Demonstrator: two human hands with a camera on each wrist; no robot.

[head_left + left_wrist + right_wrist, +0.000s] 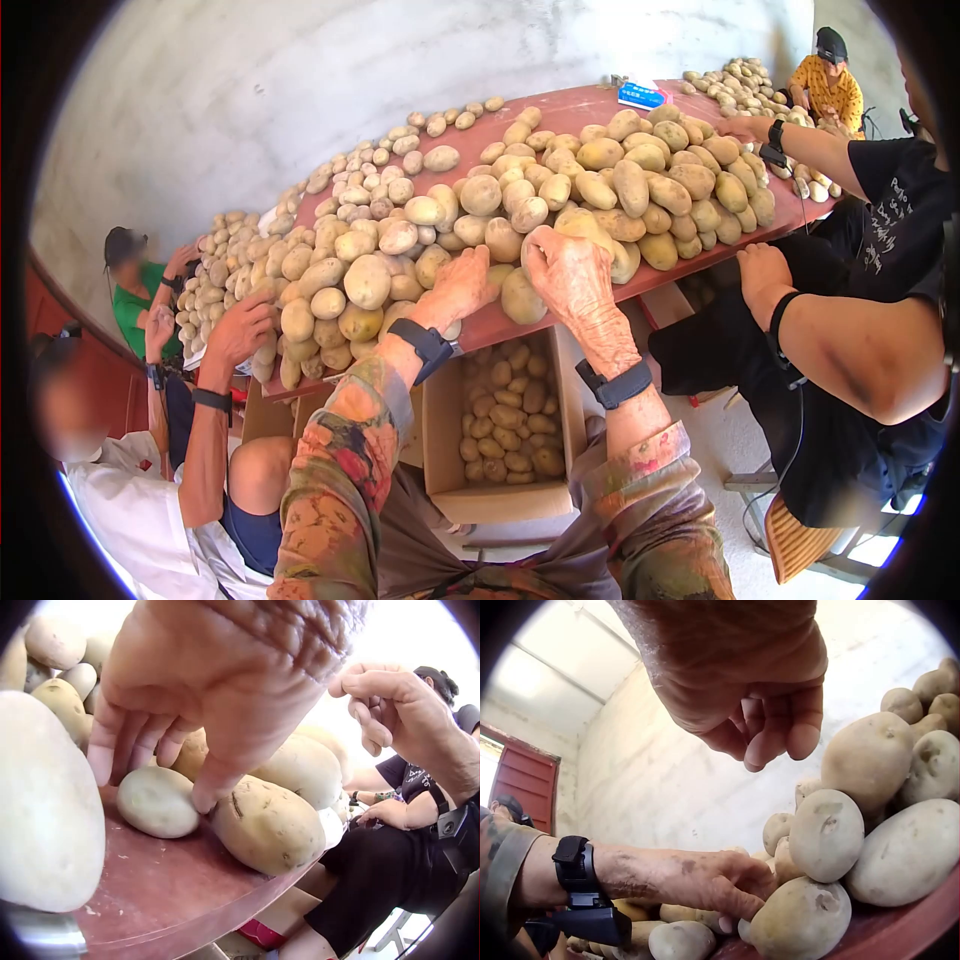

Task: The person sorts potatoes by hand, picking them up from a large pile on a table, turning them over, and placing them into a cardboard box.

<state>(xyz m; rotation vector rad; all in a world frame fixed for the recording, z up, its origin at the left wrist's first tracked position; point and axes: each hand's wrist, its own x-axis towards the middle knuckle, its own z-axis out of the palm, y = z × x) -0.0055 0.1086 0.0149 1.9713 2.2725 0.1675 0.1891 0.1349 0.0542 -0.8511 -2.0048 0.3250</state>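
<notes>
My left hand [462, 286] reaches down to the table edge. In the left wrist view its thumb and fingers close around a small pale potato [157, 802] on the red tabletop [150, 877]. Just beside the thumb lies a larger potato [270, 825] with a dark crack. Above the pile's front, my right hand [572, 275] hangs with loosely curled fingers. The right wrist view shows that hand [769, 697] holding nothing, with potatoes [801, 919] below it.
Potatoes [650, 180] are heaped along the table. Under its edge a cardboard box [500, 505] holds more potatoes. People sit on both sides: one in black [850, 300] at right, one in white [150, 510] at left. A blue packet [642, 95] lies on the far table.
</notes>
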